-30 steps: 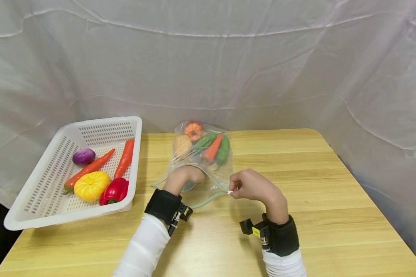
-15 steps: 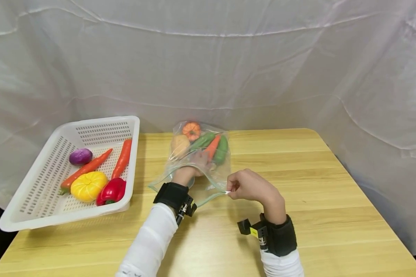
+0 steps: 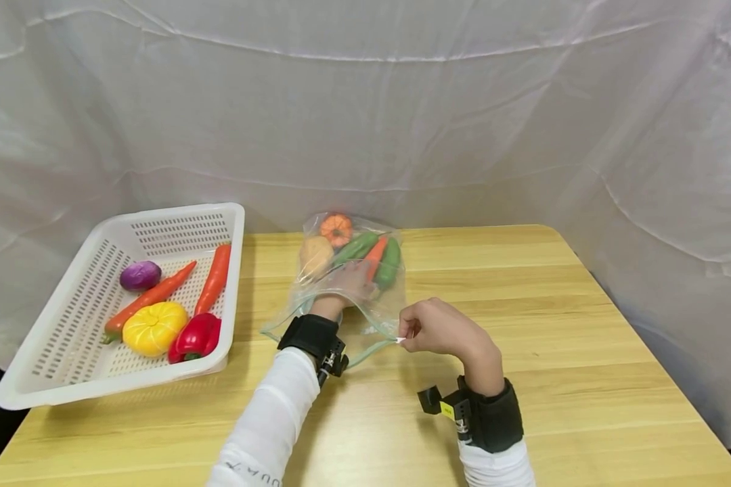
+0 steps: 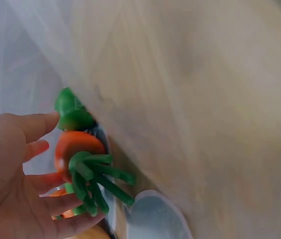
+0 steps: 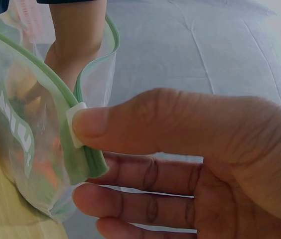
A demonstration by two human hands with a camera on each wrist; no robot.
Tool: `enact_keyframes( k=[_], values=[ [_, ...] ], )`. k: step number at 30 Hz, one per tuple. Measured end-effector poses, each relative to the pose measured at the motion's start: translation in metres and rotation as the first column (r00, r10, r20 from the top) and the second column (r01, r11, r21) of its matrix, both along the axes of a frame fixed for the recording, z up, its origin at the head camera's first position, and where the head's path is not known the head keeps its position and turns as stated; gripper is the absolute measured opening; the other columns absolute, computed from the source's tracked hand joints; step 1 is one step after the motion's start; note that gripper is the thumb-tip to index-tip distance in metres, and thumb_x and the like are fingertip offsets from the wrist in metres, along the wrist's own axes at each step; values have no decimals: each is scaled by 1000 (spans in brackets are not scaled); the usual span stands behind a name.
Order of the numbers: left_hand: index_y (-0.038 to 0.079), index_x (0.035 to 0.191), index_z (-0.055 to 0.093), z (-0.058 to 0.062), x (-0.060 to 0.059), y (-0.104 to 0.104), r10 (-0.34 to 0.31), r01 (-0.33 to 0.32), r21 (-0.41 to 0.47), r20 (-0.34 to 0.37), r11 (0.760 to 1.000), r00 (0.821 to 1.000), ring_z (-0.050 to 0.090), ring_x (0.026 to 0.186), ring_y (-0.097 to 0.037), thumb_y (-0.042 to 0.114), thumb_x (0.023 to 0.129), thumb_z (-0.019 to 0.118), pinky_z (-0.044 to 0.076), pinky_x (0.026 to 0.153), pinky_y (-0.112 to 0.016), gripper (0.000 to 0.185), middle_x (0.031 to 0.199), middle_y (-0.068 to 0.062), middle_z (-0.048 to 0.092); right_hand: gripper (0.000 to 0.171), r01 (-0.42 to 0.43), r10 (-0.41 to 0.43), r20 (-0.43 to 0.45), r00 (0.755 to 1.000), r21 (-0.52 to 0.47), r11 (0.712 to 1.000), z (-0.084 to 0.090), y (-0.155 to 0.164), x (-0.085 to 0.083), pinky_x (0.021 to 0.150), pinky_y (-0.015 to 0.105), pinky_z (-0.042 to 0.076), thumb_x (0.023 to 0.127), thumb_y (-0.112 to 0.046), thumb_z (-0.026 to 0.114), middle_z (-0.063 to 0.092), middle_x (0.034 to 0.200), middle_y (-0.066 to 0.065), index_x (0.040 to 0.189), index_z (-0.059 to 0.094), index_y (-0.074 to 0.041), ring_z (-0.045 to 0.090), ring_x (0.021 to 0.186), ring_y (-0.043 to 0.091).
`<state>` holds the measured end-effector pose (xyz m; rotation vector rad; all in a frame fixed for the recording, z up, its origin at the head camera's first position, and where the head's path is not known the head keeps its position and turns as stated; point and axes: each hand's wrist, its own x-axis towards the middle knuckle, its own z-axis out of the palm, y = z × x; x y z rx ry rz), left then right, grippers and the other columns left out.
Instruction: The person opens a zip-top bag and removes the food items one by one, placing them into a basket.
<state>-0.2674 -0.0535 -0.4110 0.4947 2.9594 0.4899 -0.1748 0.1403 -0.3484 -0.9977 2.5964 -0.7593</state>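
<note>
The work in hand looks like settling vegetables inside the clear zip bag (image 3: pixel 374 348); the left hand (image 4: pixel 18 181) is in through its mouth, fingers spread and fairly straight beside the green-stemmed carrot (image 4: pixel 78 144), though how firmly they touch it cannot be told; the right hand (image 3: pixel 441 328), at the bag's right end, pinches the white slider (image 5: pixel 72 119) under its thumb; deeper in the bag lie the orange pumpkin (image 3: pixel 336 230) and potato-like piece (image 3: pixel 315 257); left of the bag, the basket (image 3: pixel 238 270) holds more; the next move probably calls for withdrawing the left hand without dragging the carrot, slider held steady.
</note>
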Motion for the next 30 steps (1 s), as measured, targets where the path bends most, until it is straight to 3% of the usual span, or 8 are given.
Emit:
enact_keyframes(
  k=[2,7,13,18,22,26,30],
  values=[
    [13,146,28,0,1,1,12,-12,8,1,1000,1000,51,119,-33,20,84,59,40,101,-45,70,119,-13,59,12,-1,1,-3,1000,1,1000,0,0,0,57,17,40,75,-5,69,57,65,-6,69,62,-12,45,60,4],
    [14,143,34,3,3,3,13,-13,17,-41,1000,999,60,103,-31,19,83,63,45,94,-42,67,101,-11,65,12,-1,1,-3,1000,-1,1000,0,0,0,56,17,39,75,-6,70,57,65,-6,69,61,-12,45,59,4],
    [10,133,46,6,9,0,69,-69,16,19,997,997,52,116,-36,19,86,62,43,98,-45,51,119,-22,58,12,1,-1,-2,1000,0,1000,0,0,0,56,17,39,75,-6,70,57,65,-6,69,62,-12,45,59,5],
    [7,130,47,7,12,-1,81,-82,18,44,996,996,48,120,-37,18,85,63,41,101,-45,49,124,-25,53,11,2,-2,0,1000,2,1000,1,-1,0,56,17,39,75,-6,70,57,65,-6,69,62,-12,45,59,5],
    [4,132,43,9,12,0,94,-94,4,79,996,992,43,126,-38,24,87,62,38,104,-45,53,131,-25,48,11,0,0,0,1000,-4,1000,2,-1,0,56,17,39,74,-5,69,57,65,-6,69,62,-12,45,59,4],
    [12,148,22,6,10,1,34,-33,-18,50,999,998,36,134,-35,26,90,58,31,111,-44,70,145,-17,40,11,-2,2,-8,1000,-8,1000,2,-1,1,57,17,40,74,-5,69,57,65,-6,69,62,-12,45,59,4],
    [19,152,8,6,13,3,1,2,-65,47,998,999,42,131,-32,24,92,54,32,110,-42,76,144,-15,42,10,-5,5,-10,1000,-6,1000,2,-1,0,57,17,40,74,-6,69,58,65,-6,69,63,-12,46,60,4]
  ],
)
